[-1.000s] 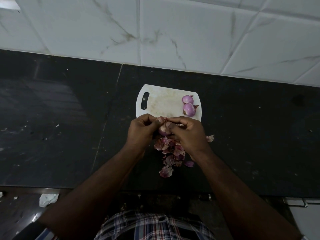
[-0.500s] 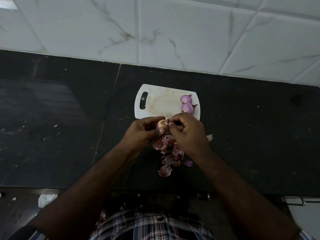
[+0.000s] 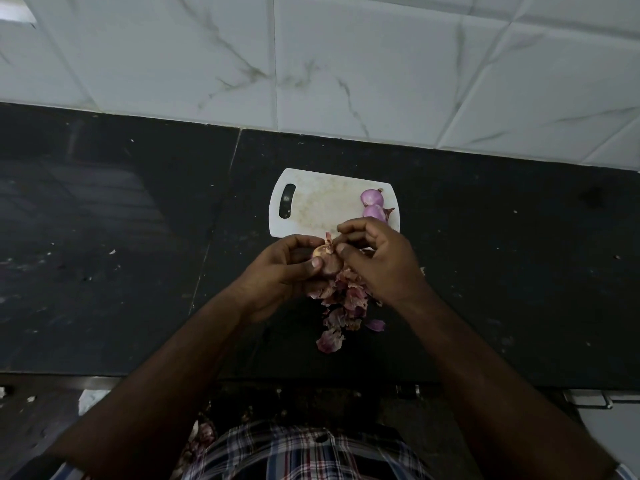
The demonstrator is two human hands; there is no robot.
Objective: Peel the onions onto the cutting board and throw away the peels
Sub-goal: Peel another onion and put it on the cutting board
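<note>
Here, the black stone counter runs under everything, backed by a wall of white marble-veined tiles. On the counter in front of me lies the white cutting board, its handle slot to the left, with two peeled purple onions touching each other near its right end. My two hands meet just at the board's near edge, above the counter. My left hand is curled round a third onion, thumb pressed on its near side; this one shows a pale top and a darker purple lower half. My right hand sits close against it, thumb and forefinger pinching a strip of skin that sticks up from the top of the held onion. The back of that hand covers part of the nearer peeled onion on the board. Below my hands, a heap of pinkish onion peels trails across the counter toward me, with one purple scrap just to its right. My plaid shirt fills the bottom edge.
</note>
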